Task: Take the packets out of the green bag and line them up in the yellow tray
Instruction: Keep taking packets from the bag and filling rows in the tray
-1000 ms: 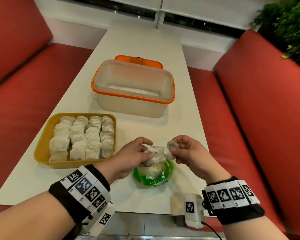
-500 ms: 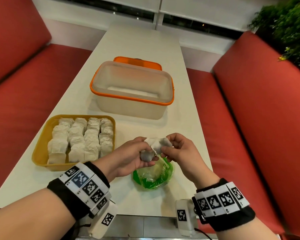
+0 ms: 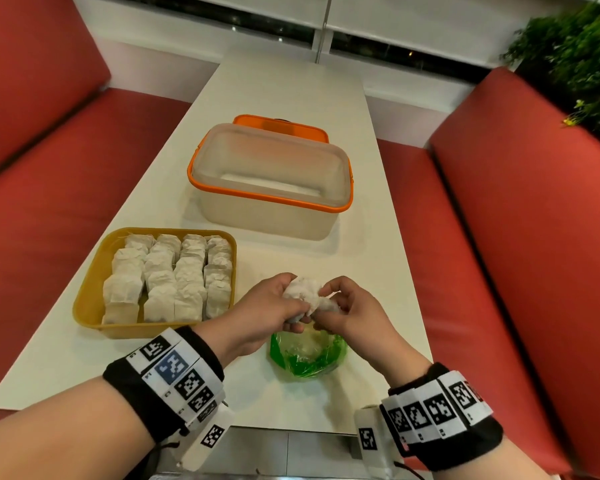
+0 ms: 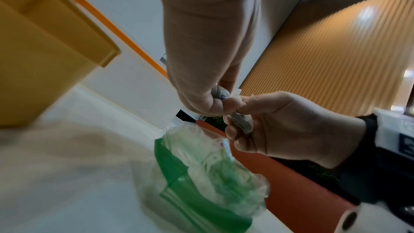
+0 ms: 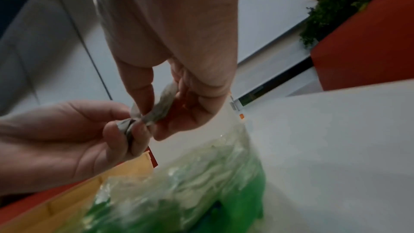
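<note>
Head view: left hand [image 3: 267, 308] and right hand [image 3: 355, 308] pinch crumpled packets [image 3: 307, 294] above green bag [image 3: 307, 358]; next, separate one for yellow tray [image 3: 87, 299].

Ahead of me on the white desk [image 3: 291, 91] stands a translucent tub with an orange rim [image 3: 271, 178], open, and its orange lid [image 3: 281, 124] lies just behind it. Red padded benches [image 3: 534, 237] run along both sides of the desk. A leafy green plant [image 3: 575, 57] sits above the right bench's backrest.
</note>
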`<state>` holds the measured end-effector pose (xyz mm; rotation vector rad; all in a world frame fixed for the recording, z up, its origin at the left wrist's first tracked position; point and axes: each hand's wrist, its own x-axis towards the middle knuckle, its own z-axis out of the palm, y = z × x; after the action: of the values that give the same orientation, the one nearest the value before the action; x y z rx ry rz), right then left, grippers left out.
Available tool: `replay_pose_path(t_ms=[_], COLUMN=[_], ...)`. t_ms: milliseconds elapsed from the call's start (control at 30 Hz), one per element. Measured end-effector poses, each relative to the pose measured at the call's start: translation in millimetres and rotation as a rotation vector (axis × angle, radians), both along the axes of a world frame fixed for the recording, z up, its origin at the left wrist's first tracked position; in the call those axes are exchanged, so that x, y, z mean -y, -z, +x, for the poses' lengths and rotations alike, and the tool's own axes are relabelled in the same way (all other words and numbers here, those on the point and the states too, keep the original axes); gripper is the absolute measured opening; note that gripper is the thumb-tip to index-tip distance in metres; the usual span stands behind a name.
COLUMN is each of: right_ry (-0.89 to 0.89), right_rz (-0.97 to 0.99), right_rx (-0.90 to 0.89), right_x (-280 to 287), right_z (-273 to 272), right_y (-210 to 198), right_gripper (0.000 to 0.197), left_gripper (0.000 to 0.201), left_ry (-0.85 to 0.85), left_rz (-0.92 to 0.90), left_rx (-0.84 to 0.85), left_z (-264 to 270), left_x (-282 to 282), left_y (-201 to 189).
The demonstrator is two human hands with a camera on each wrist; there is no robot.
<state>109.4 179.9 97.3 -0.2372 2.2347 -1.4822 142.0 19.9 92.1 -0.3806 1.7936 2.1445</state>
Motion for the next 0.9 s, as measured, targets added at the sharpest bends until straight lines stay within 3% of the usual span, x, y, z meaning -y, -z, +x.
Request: replay_pose_path(t_ms=[100,167,300,433,633,700,900], right_ry=[-0.099,-0.098,-0.060,-0.203,-0.377,-0.396,-0.304], right_rz=[0.188,0.251,0.286,0.463,0.790,0.885,0.772], right_rx=[-0.173,-0.276,-0.309,-0.390,-0.476,-0.515,-0.463], right_x=[0.1,-1.6,-8.2,-9.9,1.0,6.6,2.1], right_z=[0.1,-1.8,-6.9,-1.5,17.5,20.8,16.4], right_y=[0.7,0.5,2.8,4.6,-0.6,2.7,6.3], right_gripper=[0.020,0.014,0.017,0.006,0.036,0.028,0.012], left_gripper=[0.015,0.011,0.014,0.014,0.016,0.017,0.014], left_ry=[0.012,-0.021,-0.085,-0.114,-0.130,-0.134,-0.149], left_rz=[-0.055,0.000,0.017,-0.050,-0.120,-0.123,-0.128], left_rx=[-0.011,0.018,0.038,0.022,0.028,0.033,0.053], left_z=[1.2,2.1,1.1,0.4,2.0,2.8,5.2], left_x=[-0.8,-1.8,-2.7,-5.7,-5.0,-5.1,-1.9], left_y=[2.3,2.1,5.1,9.7,16.4,17.5,20.2])
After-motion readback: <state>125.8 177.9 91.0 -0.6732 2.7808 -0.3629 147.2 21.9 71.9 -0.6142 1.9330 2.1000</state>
